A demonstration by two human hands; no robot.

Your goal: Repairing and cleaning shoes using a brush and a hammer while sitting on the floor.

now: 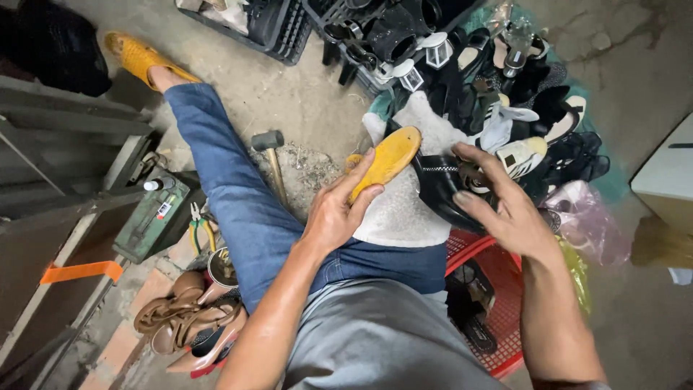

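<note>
Yellow insole (386,160) lay over the lap on a pale cloth (404,209), its long axis running from near-left to far-right. Left hand (338,209) pinched its near end, fingers curled. Right hand (502,206), fingers spread, gripped the black shoe (440,189) just right.

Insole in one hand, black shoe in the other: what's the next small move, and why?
Probably tilt the yellow insole toe-first toward the black shoe. The left hand holds the insole beside the shoe, not yet in it, while the right hand steadies the shoe over the white cloth.
</note>
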